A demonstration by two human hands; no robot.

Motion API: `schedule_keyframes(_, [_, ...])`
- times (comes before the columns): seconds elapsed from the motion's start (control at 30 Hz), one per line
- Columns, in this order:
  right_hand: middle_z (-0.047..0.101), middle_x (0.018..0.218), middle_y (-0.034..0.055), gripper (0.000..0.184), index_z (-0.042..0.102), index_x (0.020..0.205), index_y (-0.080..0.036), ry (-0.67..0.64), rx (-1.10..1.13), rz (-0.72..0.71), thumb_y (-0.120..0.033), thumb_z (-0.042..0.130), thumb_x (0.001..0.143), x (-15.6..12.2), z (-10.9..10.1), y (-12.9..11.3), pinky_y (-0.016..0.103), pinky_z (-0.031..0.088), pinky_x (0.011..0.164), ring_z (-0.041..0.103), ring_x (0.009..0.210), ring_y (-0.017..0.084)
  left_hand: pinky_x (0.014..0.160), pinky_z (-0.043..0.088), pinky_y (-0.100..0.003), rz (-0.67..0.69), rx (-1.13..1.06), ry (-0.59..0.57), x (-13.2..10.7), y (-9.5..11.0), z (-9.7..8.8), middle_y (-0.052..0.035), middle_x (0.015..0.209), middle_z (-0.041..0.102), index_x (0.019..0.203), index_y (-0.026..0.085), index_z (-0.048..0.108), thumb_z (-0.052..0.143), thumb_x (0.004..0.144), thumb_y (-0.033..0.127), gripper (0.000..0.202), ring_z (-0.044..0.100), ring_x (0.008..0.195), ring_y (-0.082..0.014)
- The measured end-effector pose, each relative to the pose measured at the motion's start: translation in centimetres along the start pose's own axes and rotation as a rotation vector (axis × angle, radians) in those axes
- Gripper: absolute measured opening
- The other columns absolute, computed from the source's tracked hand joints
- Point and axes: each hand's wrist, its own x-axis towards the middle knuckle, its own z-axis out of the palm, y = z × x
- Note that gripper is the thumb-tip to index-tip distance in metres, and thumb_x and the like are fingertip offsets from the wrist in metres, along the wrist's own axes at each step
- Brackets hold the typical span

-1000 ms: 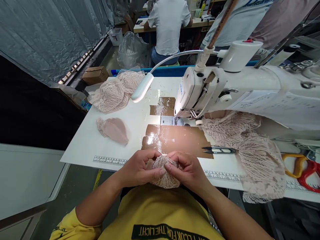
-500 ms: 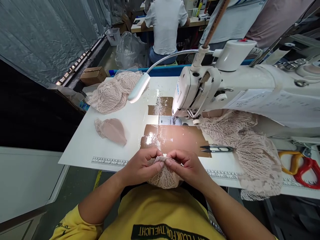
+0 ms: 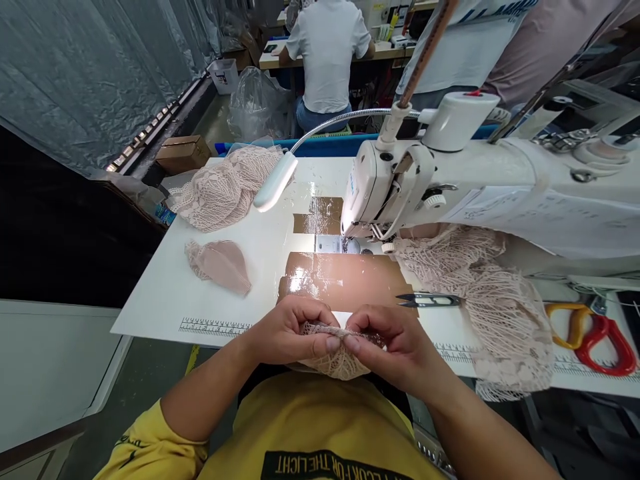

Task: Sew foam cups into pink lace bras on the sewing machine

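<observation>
A beige lace piece [image 3: 336,363] is stretched between my two hands at the table's front edge, close to my body. My left hand [image 3: 300,330] pinches its upper edge between thumb and fingers. On the other side, my right hand [image 3: 393,340] grips the same edge, thumb on top, the two thumbs nearly touching. Folds of the lace hang below the hands, and part of it is hidden behind the fingers. Beyond them stands a white sewing machine [image 3: 380,180], its needle area over a metal plate.
A small pink fabric cup with lace [image 3: 220,263] lies at left, behind it a lace pile [image 3: 225,190]. Thread snips [image 3: 433,300], more gathered lace [image 3: 505,313] and red-handled scissors [image 3: 607,343] are at right. A lamp [image 3: 275,183] hangs over the table; a person [image 3: 327,57] sits beyond.
Both hands have shifted slightly down and right, and my right hand has turned. The lace edge between them now lies more stretched sideways. The view has moved a little.
</observation>
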Motion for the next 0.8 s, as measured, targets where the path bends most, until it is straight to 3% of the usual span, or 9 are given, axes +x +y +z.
schedule_keyframes(0.13, [0.044,0.054,-0.0054,0.022,0.057,0.067,-0.017,-0.015,0.145,0.082,-0.033,0.063,0.081,0.9,0.1,1.0,0.02,0.028,0.044,0.036,0.049,0.007,0.053,0.035,-0.021,-0.102,-0.21,0.072,0.6,-1.5,0.5,0.0003,0.062,0.052,0.068,0.011,0.06,0.072,0.075,0.031,0.024,0.044,0.056,-0.0079])
schedule_keyframes(0.27, [0.056,0.065,-0.0016,0.023,0.062,0.074,-0.017,0.068,0.172,0.119,-0.039,0.065,0.079,1.9,-0.7,3.1,0.022,0.04,0.053,0.049,0.057,0.01,0.048,0.036,-0.02,-0.229,-0.406,0.338,0.5,-1.9,-0.7,0.0023,0.057,0.052,0.065,0.014,0.052,0.076,0.067,0.039,0.035,0.046,0.049,-0.008])
schedule_keyframes(0.37, [0.065,0.086,0.0036,0.022,0.066,0.087,-0.019,0.234,0.101,0.119,-0.04,0.066,0.079,1.5,-2.6,4.6,0.027,0.048,0.07,0.06,0.078,0.015,0.048,0.037,-0.021,-0.135,-0.146,0.632,-0.4,-0.1,-3.4,0.0023,0.057,0.052,0.065,0.015,0.053,0.072,0.068,0.042,0.034,0.048,0.05,-0.0095])
schedule_keyframes(0.47, [0.066,0.086,0.0035,0.021,0.066,0.086,-0.02,0.352,-0.001,0.152,-0.04,0.063,0.082,0.7,-4.5,5.1,0.027,0.048,0.07,0.06,0.079,0.016,0.054,0.037,-0.022,0.057,0.436,0.857,-0.4,1.9,-5.5,0.0024,0.06,0.051,0.067,0.016,0.056,0.064,0.078,0.037,0.025,0.047,0.056,-0.0109])
schedule_keyframes(0.53, [0.066,0.082,0.0027,0.021,0.065,0.085,-0.02,0.351,-0.098,0.144,-0.04,0.06,0.083,0.7,-5.2,4.8,0.026,0.047,0.066,0.059,0.075,0.016,0.056,0.037,-0.025,0.133,0.858,0.833,1.1,2.1,-5.7,0.0013,0.059,0.049,0.063,0.017,0.054,0.058,0.082,0.03,0.024,0.047,0.059,-0.0129])
schedule_keyframes(0.63, [0.068,0.083,0.0025,0.02,0.066,0.086,-0.02,0.259,-0.273,0.113,-0.037,0.055,0.086,2.0,-5.6,3.7,0.026,0.045,0.064,0.059,0.073,0.016,0.062,0.04,-0.031,0.166,1.322,0.595,5.5,-0.1,-4.3,-0.0033,0.06,0.052,0.059,0.018,0.051,0.051,0.082,0.019,0.023,0.051,0.066,-0.0188])
schedule_keyframes(0.7, [0.069,0.08,0.0013,0.021,0.068,0.089,-0.021,0.164,-0.401,0.127,-0.035,0.052,0.087,3.5,-5.7,3.2,0.026,0.043,0.061,0.059,0.068,0.016,0.067,0.043,-0.035,0.075,1.467,0.357,8.5,-2.2,-2.8,-0.0073,0.066,0.057,0.065,0.017,0.054,0.048,0.081,0.012,0.019,0.054,0.072,-0.0224])
schedule_keyframes(0.8, [0.07,0.076,0.0002,0.024,0.069,0.094,-0.023,0.092,-0.601,0.14,-0.027,0.047,0.089,5.4,-5.6,3.5,0.026,0.041,0.061,0.059,0.066,0.016,0.065,0.043,-0.039,0.042,1.494,0.262,10.9,-4.4,-0.6,-0.0099,0.065,0.057,0.068,0.016,0.057,0.049,0.082,0.012,0.017,0.055,0.074,-0.0272])
